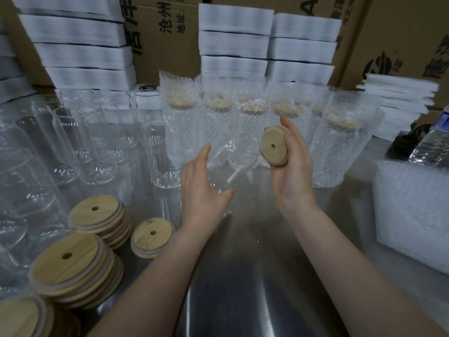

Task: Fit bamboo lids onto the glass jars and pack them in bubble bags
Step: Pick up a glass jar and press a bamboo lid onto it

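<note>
Bamboo lid (273,148) is gripped by its edge in my right hand (294,171), just beside the mouth of the glass jar (233,164), not seated yet. Left hand (204,190) wraps the jar, tilted, above the steel table (255,263). Risks: lid goes on cocked and its pale ring binds. Hard push, and smooth glass could slip my grip. A wide swing could knock the bagged jars (340,132) close behind.
</note>
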Tool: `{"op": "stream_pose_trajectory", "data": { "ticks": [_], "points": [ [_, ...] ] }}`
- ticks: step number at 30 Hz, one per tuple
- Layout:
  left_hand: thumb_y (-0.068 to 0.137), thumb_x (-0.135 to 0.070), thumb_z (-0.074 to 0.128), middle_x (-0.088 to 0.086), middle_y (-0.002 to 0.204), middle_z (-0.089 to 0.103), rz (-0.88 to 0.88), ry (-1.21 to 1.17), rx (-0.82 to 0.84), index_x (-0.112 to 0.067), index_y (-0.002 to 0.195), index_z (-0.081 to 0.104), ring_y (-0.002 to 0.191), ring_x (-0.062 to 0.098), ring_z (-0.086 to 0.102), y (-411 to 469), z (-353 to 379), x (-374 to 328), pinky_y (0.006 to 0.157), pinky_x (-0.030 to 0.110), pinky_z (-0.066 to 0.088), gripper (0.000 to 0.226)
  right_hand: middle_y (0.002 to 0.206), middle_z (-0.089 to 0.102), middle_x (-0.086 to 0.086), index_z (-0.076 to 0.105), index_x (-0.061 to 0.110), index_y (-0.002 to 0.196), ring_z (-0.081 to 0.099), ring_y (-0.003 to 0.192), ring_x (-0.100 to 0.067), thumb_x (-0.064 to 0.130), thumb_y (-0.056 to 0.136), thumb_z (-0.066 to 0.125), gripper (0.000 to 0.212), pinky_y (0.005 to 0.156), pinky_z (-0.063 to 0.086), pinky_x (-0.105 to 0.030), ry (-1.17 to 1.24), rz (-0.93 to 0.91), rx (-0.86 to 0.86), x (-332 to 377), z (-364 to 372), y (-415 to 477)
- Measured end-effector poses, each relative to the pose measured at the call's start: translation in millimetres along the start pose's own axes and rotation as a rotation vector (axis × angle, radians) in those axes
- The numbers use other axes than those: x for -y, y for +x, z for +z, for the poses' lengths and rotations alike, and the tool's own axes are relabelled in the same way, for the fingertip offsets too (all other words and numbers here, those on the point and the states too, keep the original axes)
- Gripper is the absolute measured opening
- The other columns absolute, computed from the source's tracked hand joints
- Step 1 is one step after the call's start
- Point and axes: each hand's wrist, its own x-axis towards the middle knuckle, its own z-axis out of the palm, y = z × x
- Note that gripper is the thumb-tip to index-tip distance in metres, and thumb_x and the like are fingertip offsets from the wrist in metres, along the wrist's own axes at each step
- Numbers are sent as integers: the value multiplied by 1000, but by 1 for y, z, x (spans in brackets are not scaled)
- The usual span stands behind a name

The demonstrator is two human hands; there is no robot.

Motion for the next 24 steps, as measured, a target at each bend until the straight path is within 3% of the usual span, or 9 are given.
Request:
{"op": "stream_pose_trajectory", "data": {
  "ticks": [2, 6, 10, 14, 20, 24],
  "points": [
    [64, -17, 85, 1, 138, 48, 52, 88, -2, -26, 149, 33, 129, 22, 41, 0, -1, -2, 108, 30, 29, 100, 137, 59, 1, 63, 32, 118, 54, 128, -11, 25, 97, 51, 25, 110, 41, -30, -121, -63, 43, -1, 1, -3],
    [64, -10, 80, 3, 138, 49, 123, 196, -53, -25, 148, 37, 129, 26, 42, -3, -4, -8, 112, 41, 32, 95, 132, 57, 13, 57, 33, 124, 52, 125, 3, 21, 99, 54, 29, 99, 42, -13, -354, -207, 155, -2, 0, -9],
    [65, -7, 78, 2, 141, 47, 157, 282, -27, -28, 149, 36, 131, 26, 38, -6, -5, -12, 112, 41, 30, 97, 132, 53, -5, 54, 28, 129, 50, 123, -3, 10, 100, 53, 34, 107, 40, -23, -527, -297, 207, -5, 0, -12],
    [65, -6, 76, 3, 142, 47, 172, 286, -23, -27, 150, 36, 132, 27, 39, -5, -6, -14, 113, 39, 28, 96, 130, 50, -11, 51, 22, 133, 48, 114, 8, 9, 101, 48, 34, 104, 36, -15, -573, -328, 232, -5, -1, -12],
    [65, -4, 76, 1, 142, 48, 175, 281, -37, -25, 149, 39, 130, 27, 40, -7, -6, -16, 111, 36, 27, 94, 132, 47, -7, 48, 23, 136, 46, 115, 12, 22, 98, 41, 39, 103, 32, -12, -571, -332, 253, -11, -2, -10],
    [65, -5, 77, 0, 142, 48, 172, 278, -39, -24, 149, 39, 130, 26, 41, -7, -6, -16, 111, 34, 26, 94, 131, 45, -1, 45, 28, 136, 49, 122, -3, 24, 99, 40, 38, 109, 33, -22, -537, -323, 267, -14, -2, -10]
  ]
}}
